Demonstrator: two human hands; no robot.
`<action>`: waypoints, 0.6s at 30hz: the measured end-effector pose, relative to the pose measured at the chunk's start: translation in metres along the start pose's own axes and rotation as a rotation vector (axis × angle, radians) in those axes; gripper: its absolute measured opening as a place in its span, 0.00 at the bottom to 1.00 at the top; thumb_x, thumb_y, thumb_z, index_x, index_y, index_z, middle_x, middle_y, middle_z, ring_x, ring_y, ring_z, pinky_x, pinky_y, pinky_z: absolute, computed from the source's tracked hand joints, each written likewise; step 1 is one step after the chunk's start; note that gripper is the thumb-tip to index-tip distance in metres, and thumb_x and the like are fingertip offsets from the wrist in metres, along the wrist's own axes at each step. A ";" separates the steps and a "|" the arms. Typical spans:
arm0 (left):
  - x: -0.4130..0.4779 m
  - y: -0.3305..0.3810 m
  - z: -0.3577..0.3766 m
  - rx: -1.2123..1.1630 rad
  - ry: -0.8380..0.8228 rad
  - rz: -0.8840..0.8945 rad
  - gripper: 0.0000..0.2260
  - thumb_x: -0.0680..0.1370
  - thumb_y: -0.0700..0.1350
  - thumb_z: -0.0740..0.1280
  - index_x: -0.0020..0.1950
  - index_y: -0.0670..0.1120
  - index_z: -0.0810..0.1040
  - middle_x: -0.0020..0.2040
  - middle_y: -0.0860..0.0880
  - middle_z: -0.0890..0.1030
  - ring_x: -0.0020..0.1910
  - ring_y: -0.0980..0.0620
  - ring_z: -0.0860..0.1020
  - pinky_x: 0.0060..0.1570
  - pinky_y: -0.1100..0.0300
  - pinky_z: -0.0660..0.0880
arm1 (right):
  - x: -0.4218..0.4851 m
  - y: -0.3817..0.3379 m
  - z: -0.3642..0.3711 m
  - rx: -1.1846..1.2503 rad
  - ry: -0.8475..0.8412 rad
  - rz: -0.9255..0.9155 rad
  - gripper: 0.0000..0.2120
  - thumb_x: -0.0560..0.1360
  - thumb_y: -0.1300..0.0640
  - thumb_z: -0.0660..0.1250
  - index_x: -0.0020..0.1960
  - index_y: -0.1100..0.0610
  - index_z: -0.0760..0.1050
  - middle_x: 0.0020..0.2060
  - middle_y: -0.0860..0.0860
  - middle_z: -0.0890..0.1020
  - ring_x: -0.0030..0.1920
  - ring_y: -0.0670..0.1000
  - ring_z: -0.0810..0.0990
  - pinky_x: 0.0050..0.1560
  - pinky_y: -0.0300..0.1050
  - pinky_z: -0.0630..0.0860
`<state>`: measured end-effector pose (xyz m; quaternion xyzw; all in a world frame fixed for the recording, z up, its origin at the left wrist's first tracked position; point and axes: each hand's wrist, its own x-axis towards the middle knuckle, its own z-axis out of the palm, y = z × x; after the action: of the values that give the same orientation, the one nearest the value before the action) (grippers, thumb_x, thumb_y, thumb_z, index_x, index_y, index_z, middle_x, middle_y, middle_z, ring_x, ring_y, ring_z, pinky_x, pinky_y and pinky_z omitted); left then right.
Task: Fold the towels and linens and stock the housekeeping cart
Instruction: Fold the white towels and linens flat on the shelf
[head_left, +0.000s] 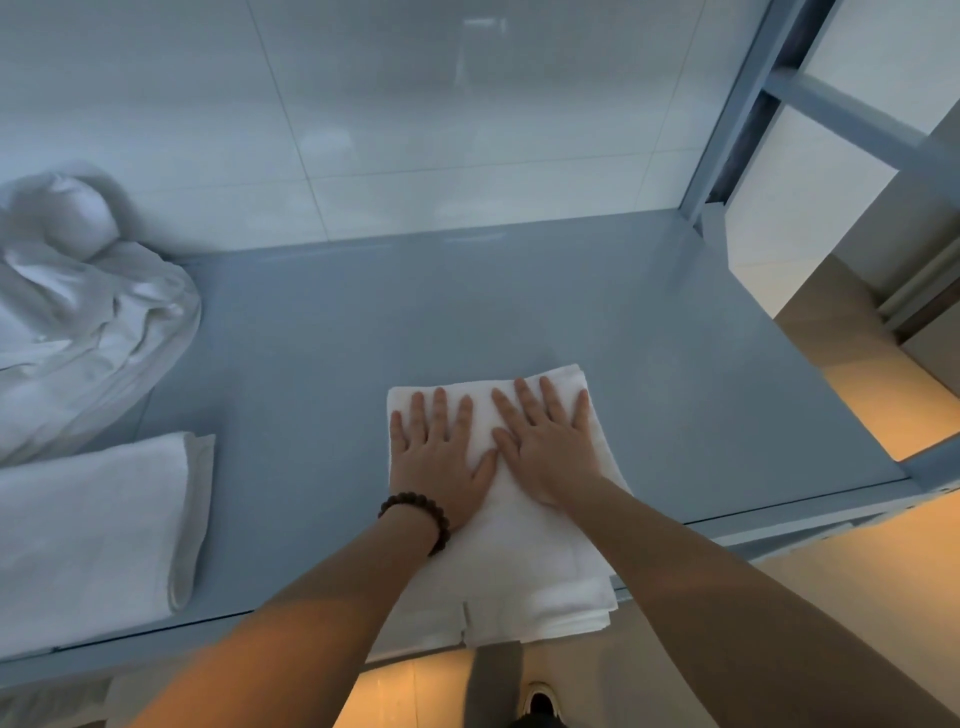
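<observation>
- Towel (524, 551), already folded, lies at 6 o'clock on the blue shelf (467, 312), with its near end overhanging the edge.
- It is pressed flat by the left hand (436, 457) and right hand (545, 447); the fingers are straight and spread, and nothing is gripped.
- A second folded towel (93, 530) is stacked at 8 o'clock.
- Crumpled linen (88, 322) at 10 o'clock is judged not yet folded.
</observation>
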<state>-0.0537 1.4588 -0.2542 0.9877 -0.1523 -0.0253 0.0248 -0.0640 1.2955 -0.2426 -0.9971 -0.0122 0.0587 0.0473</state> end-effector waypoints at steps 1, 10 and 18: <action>0.006 -0.002 -0.001 -0.003 -0.005 -0.013 0.36 0.74 0.66 0.37 0.79 0.51 0.47 0.80 0.43 0.47 0.78 0.40 0.43 0.73 0.41 0.37 | 0.006 0.000 -0.004 -0.005 -0.015 0.000 0.26 0.81 0.40 0.40 0.77 0.41 0.39 0.78 0.47 0.42 0.77 0.54 0.37 0.70 0.68 0.34; 0.049 -0.029 -0.024 -0.049 -0.137 -0.014 0.31 0.80 0.63 0.46 0.79 0.52 0.41 0.79 0.45 0.40 0.77 0.42 0.38 0.73 0.42 0.35 | -0.015 -0.007 0.001 -0.046 -0.040 0.060 0.29 0.79 0.39 0.36 0.78 0.45 0.39 0.78 0.48 0.40 0.77 0.54 0.36 0.69 0.69 0.32; -0.017 0.002 -0.026 -0.107 -0.171 -0.113 0.27 0.80 0.60 0.43 0.79 0.56 0.44 0.80 0.48 0.42 0.77 0.41 0.40 0.71 0.37 0.38 | -0.004 -0.027 -0.014 0.001 -0.078 0.091 0.26 0.81 0.43 0.39 0.77 0.44 0.40 0.78 0.48 0.41 0.77 0.54 0.37 0.69 0.71 0.34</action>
<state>-0.0693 1.4635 -0.2278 0.9862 -0.0966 -0.1189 0.0628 -0.0666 1.3213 -0.2257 -0.9935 0.0313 0.0997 0.0448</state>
